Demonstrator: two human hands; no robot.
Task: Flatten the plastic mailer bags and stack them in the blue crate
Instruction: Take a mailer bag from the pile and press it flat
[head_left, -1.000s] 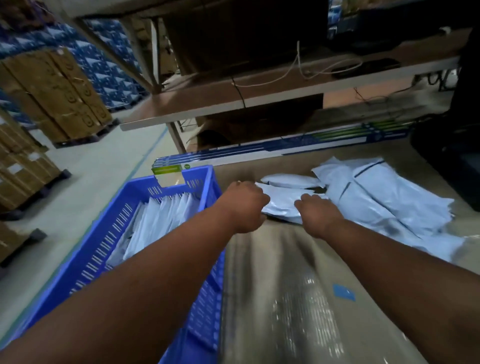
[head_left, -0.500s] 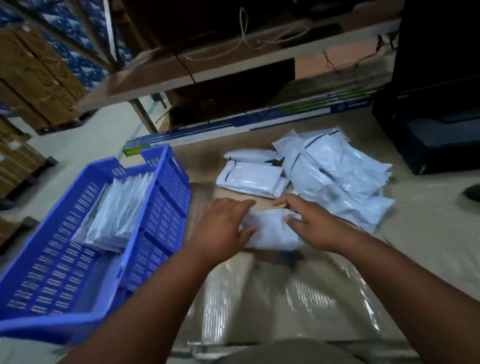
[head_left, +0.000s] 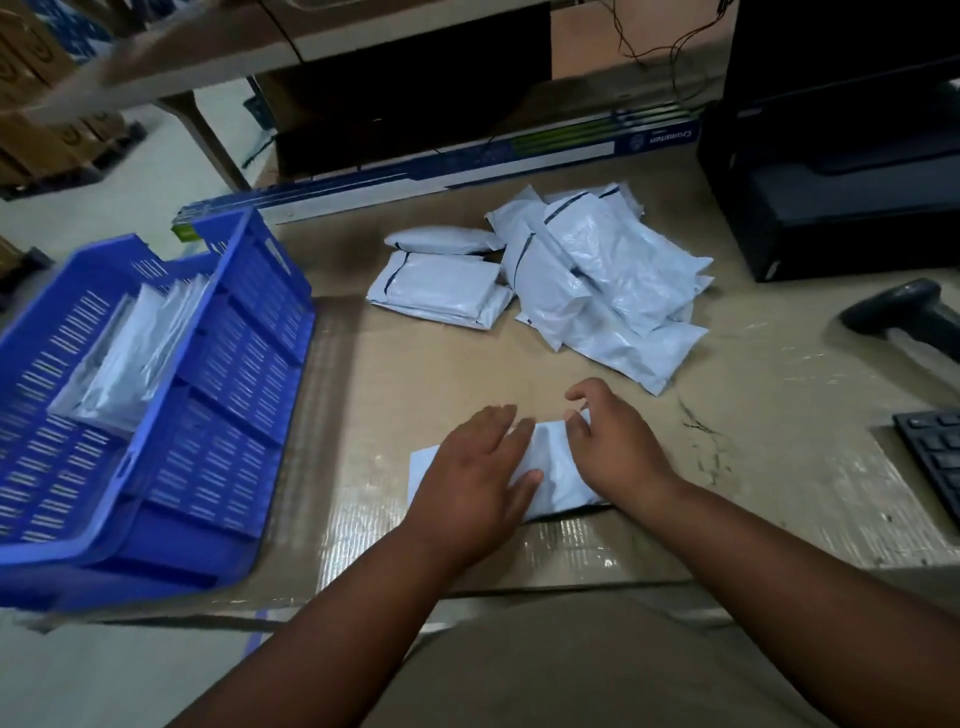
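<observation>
A white mailer bag lies on the cardboard-covered table near the front edge. My left hand presses flat on its left half with straight fingers. My right hand rests on its right half, fingers slightly bent and lifted at the tips. A loose pile of white mailer bags sits further back, with two more bags to its left. The blue crate stands at the table's left edge and holds several flattened bags leaning together.
A long blue and white box lies along the back of the table. A black printer stands at the back right. A barcode scanner and a keyboard corner are on the right. Shelving rises behind.
Both hands pulled one bag from the pile toward the front edge and now lie on top of it. The view tilted down toward the table.
</observation>
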